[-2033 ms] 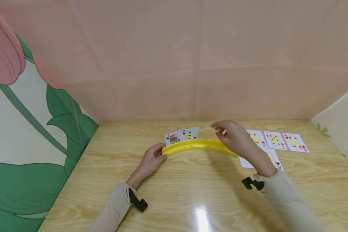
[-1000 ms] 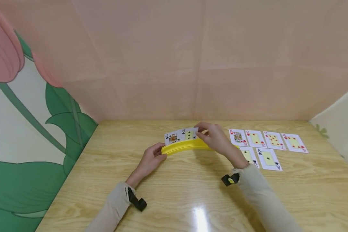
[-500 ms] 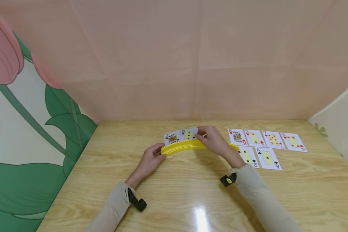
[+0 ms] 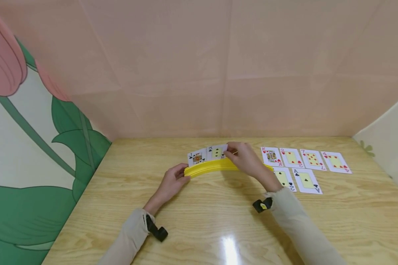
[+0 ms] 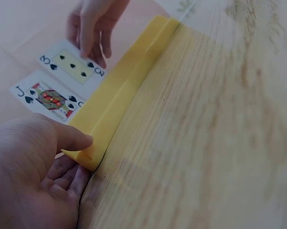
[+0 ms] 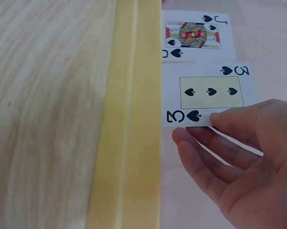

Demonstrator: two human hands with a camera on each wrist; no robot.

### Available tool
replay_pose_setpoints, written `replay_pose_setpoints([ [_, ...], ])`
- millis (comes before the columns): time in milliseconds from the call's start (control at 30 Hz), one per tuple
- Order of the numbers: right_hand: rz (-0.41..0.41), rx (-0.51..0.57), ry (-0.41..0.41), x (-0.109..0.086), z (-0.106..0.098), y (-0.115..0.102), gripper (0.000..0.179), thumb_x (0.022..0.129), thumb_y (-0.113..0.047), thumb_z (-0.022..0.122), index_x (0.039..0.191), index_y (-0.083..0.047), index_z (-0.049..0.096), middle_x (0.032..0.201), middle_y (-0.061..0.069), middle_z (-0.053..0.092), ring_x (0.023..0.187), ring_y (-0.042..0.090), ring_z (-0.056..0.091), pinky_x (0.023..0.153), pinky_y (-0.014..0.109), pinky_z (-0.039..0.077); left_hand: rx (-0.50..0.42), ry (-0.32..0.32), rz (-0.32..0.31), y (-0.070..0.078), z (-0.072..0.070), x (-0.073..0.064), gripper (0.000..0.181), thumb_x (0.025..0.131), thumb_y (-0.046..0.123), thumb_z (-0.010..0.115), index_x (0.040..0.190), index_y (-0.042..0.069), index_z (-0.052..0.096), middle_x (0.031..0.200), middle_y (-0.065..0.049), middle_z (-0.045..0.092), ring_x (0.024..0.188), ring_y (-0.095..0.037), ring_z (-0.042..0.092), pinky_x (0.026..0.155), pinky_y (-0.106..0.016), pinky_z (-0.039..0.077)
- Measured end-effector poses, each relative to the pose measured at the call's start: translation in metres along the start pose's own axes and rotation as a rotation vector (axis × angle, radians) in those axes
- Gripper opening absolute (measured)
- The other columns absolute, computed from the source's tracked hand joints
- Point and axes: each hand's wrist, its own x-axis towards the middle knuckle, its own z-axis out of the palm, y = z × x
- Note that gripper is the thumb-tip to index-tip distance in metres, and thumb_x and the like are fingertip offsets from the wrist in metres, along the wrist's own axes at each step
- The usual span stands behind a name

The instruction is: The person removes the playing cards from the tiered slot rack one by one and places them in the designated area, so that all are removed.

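Observation:
A curved yellow playing-card holder (image 4: 212,167) stands on the table. My left hand (image 4: 172,184) grips its left end, thumb in front and fingers behind, as the left wrist view shows. In its slot, the jack of spades (image 4: 197,157) stands at the left, leaning back. Beside it is the three of spades (image 6: 211,90), slightly overlapping the jack's edge. My right hand (image 4: 247,160) pinches the three's outer edge between thumb and fingers. Part of the holder's right half is hidden behind the right hand in the head view.
Face-up playing cards lie right of the holder: a king of hearts (image 4: 271,157), a red two (image 4: 292,158), a red seven (image 4: 313,161) and a red four (image 4: 337,162) in the back row. An ace of clubs (image 4: 307,181) and a black two (image 4: 285,179) lie in front.
My right hand has come left from above the holder's right end and taken hold of the three of spades. That card now sits slightly higher. My left hand has stayed on the holder.

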Motion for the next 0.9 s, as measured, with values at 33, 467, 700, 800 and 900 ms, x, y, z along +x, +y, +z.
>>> replay_pose_setpoints([
  [33,0.001,-0.005,0.004,0.0,-0.001,-0.001,0.01,0.097,-0.005,0.063,0.098,0.001,0.07,0.1,0.016,0.073,0.091,0.026,0.07,0.077,0.041,0.06,-0.001,0.0,0.002,0.0,0.0,0.0,0.033,0.094,0.0,0.065,0.127,0.004,0.063,0.125,-0.011,0.064,0.115,-0.022,0.062,0.097,-0.035,0.053],
  [467,-0.011,-0.008,0.072,-0.001,-0.015,-0.006,0.01,0.098,-0.008,0.061,0.099,0.0,0.067,0.096,0.015,0.072,0.088,0.026,0.069,0.077,0.044,0.06,-0.013,0.013,0.001,-0.001,0.001,0.0,0.035,0.092,-0.003,0.066,0.128,0.0,0.062,0.125,-0.015,0.064,0.115,-0.028,0.061,0.099,-0.043,0.052],
  [700,-0.003,-0.01,0.077,-0.001,-0.019,-0.01,0.012,0.098,-0.009,0.062,0.106,-0.002,0.067,0.091,0.012,0.073,0.079,0.024,0.068,0.069,0.038,0.06,0.008,0.0,0.015,-0.001,0.0,-0.001,0.033,0.093,-0.001,0.065,0.126,0.005,0.064,0.123,-0.009,0.065,0.113,-0.021,0.063,0.095,-0.033,0.054],
  [800,-0.014,-0.006,0.093,-0.003,-0.02,-0.01,0.028,0.097,-0.006,0.063,0.125,-0.003,0.059,0.089,0.012,0.073,0.075,0.023,0.068,0.065,0.036,0.058,0.007,0.001,0.008,-0.001,0.0,0.0,0.032,0.094,-0.001,0.065,0.125,0.006,0.064,0.123,-0.008,0.065,0.112,-0.02,0.063,0.095,-0.032,0.054],
  [900,-0.03,-0.008,0.131,-0.004,-0.022,-0.011,0.048,0.096,-0.005,0.064,0.14,-0.008,0.045,0.087,0.011,0.072,0.071,0.021,0.065,0.061,0.033,0.055,0.009,0.002,0.012,-0.001,0.0,0.0,0.032,0.094,-0.001,0.066,0.125,0.006,0.065,0.122,-0.007,0.066,0.112,-0.019,0.063,0.095,-0.031,0.053],
])
